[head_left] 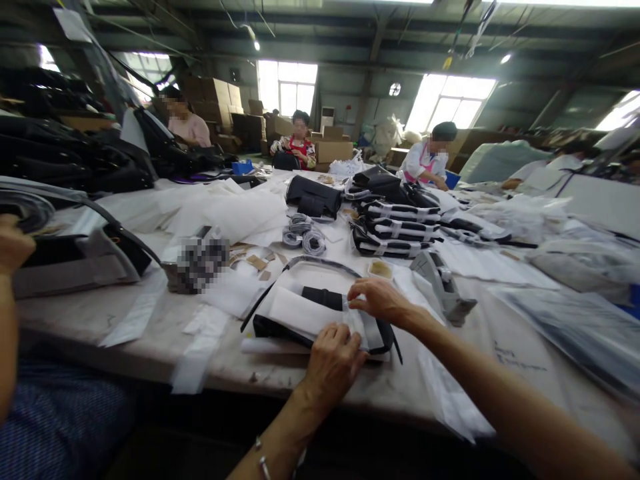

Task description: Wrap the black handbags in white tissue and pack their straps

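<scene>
In front of me on the table lies a black handbag (263, 328), its strap arching at the back and a white wrapping sheet (295, 310) over its face. A dark band (323, 298) shows above the sheet. My left hand (334, 360) is at the bag's near edge, with bent fingers held together on the sheet. Across the bag, my right hand (377, 299) has its fingers curled, pinching the upper end of a translucent strip (354, 325) on the right part of the wrapping. The fingertips' exact hold is partly hidden.
A grey tape dispenser (443, 287) stands right of the bag; a pixelated object (200, 263) is at left. Wrapped bags (395, 230), coiled straps (305, 235) and a black bag (314, 197) lie behind. A neighbour's hand (13, 245) is far left. Several people work beyond.
</scene>
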Demonstrator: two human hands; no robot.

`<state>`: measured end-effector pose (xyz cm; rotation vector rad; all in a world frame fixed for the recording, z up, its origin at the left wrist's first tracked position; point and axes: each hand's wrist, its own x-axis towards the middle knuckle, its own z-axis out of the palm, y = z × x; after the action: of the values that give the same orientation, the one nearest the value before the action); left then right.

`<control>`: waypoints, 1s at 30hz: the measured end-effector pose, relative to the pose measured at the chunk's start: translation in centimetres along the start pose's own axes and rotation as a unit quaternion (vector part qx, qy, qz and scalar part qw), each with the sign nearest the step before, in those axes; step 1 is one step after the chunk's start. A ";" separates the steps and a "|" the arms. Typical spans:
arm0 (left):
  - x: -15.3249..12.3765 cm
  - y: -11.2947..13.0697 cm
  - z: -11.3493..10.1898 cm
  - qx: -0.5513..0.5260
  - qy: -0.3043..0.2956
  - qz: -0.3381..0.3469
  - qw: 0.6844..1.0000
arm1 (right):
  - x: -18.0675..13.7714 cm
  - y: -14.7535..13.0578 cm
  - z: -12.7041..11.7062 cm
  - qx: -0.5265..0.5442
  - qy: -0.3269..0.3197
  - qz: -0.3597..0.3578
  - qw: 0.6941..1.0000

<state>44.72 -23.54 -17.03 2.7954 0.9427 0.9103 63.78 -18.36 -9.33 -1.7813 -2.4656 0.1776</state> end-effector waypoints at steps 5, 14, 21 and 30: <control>-0.1 -0.3 0.2 -0.006 -0.005 -0.001 1.000 | -1.7 -1.7 1.3 0.049 0.024 0.008 0.998; 0.2 -0.2 -0.4 -0.015 -0.017 0.008 1.000 | -4.2 -2.8 5.0 0.068 0.102 -0.008 0.992; -2.0 -7.4 -8.0 0.096 0.017 -0.067 0.993 | -4.7 -2.1 5.6 0.023 0.127 -0.041 0.991; -2.6 -9.1 -8.4 0.016 0.003 -0.148 0.989 | -2.0 -7.5 1.8 0.077 0.139 -0.096 0.983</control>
<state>33.49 -18.71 -13.52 2.5787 1.3368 0.8675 57.14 -22.67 -10.05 -1.3934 -2.3341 0.0943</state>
